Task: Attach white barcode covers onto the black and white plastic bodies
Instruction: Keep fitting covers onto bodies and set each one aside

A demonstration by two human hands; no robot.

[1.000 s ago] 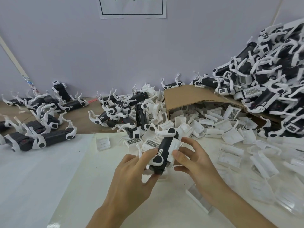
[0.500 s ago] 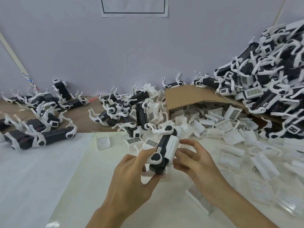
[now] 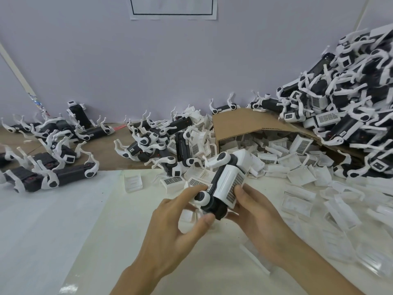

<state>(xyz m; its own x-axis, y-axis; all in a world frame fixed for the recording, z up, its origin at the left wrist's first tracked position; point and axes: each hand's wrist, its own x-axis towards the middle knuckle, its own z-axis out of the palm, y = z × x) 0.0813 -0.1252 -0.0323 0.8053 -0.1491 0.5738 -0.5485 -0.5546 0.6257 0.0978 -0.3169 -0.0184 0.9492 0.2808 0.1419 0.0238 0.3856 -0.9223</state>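
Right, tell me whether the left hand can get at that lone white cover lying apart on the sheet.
Probably, once it lets go. The lone cover lies in the open with nothing on it, but the left hand grips the body that the right hand holds.

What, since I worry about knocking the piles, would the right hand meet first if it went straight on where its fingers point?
The white barcode cover on the held body: the right hand touches it. Beyond probably lie loose covers, though depth is unclear.

Matt black-and-white plastic body [image 3: 221, 188], brown cardboard box [image 3: 244, 124], glossy white tabletop [image 3: 148, 252].
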